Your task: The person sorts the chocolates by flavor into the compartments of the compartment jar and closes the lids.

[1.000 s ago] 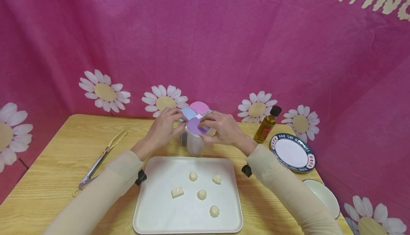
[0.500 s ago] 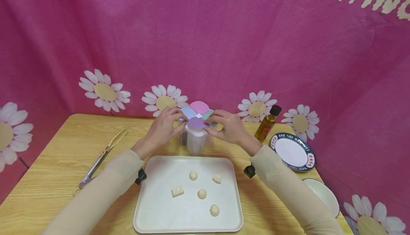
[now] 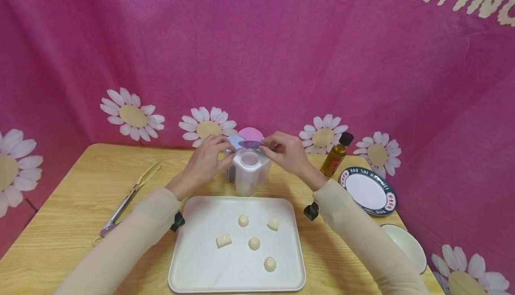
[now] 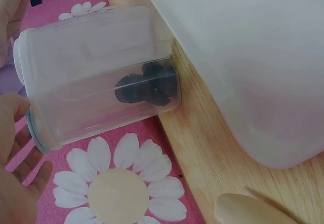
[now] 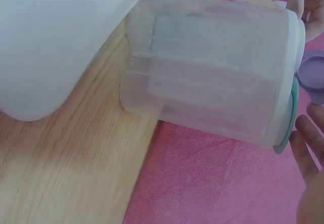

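Observation:
A clear plastic storage container (image 3: 246, 176) with petal-shaped lids stands upright behind the tray. My right hand (image 3: 290, 154) pinches the edge of its purple lid (image 3: 251, 145), which is tilted up, and the round opening (image 3: 250, 158) beneath is uncovered. At the container's left, my left hand (image 3: 207, 157) holds the top rim beside the blue lid (image 3: 236, 141) with thumb and fingers. The pink lid (image 3: 250, 134) lies flat at the back. In the right wrist view the green lid (image 5: 289, 117) is down, near my right fingers. Dark pieces (image 4: 147, 84) lie inside one compartment.
A white tray (image 3: 201, 270) with several small pale dough-like pieces (image 3: 254, 243) is in front. Tongs (image 3: 128, 199) lie at left. An oil bottle (image 3: 336, 156), a dark-rimmed plate (image 3: 367, 191) and a white bowl (image 3: 406, 246) stand at right. A pink curtain hangs behind the table.
My right hand has moved from on top of the purple lid to its right edge and raised it, uncovering the opening. My left hand has stayed at the rim.

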`<state>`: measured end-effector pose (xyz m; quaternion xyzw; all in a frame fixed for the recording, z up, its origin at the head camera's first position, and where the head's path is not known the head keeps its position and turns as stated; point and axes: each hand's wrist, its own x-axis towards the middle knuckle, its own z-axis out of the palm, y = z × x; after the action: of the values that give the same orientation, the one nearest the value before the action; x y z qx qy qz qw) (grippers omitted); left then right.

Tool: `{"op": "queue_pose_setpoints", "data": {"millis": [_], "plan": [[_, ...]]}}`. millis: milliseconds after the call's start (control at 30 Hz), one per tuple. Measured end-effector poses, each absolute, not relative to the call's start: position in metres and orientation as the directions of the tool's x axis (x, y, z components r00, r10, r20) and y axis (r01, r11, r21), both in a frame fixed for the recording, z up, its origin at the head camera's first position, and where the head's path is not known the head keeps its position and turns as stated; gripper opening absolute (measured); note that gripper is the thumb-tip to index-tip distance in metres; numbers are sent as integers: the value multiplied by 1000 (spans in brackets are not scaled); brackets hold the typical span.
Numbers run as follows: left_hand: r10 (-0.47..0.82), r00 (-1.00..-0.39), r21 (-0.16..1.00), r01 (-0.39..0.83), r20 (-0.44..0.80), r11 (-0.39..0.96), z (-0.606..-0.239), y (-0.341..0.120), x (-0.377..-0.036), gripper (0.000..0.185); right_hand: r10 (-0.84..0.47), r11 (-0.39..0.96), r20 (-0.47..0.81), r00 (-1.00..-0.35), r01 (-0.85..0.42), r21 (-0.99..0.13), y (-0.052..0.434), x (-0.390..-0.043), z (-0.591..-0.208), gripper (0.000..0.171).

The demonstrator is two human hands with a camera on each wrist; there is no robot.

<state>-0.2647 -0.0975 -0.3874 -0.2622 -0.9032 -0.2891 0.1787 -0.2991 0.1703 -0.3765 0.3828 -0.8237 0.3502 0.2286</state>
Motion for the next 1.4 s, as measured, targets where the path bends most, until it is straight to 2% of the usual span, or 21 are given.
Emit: {"op": "queue_pose_setpoints", "data": {"millis": [200,500,733,967,1200,1400], "plan": [[371,-801,425,574,471,700,-387,-97,-264,14,-428,471,616,-662,-744,-473,171,-302,-379,11],[368,-815,423,555,447,716,-383,-100,-261,23,-425,466,607,-671,-737,-489,172,-302,-378,11],[325,-787,407,567,525,716,-386,-128,-249,30,-420,461,600,-681,-729,-506,172,-300,-378,12],[245,-853,443,460,461,769,-394,-172,-226,42,-428,453,612,-665,-744,-492,172,-297,-376,12],[218,-906,400,363,364,841,-406,-218,-201,57,-436,462,628,-645,-759,-458,172,-298,-374,11],[212,-934,345,308,287,887,-423,-250,-182,72,-441,473,614,-654,-751,-461,174,-297,-374,12]]}}
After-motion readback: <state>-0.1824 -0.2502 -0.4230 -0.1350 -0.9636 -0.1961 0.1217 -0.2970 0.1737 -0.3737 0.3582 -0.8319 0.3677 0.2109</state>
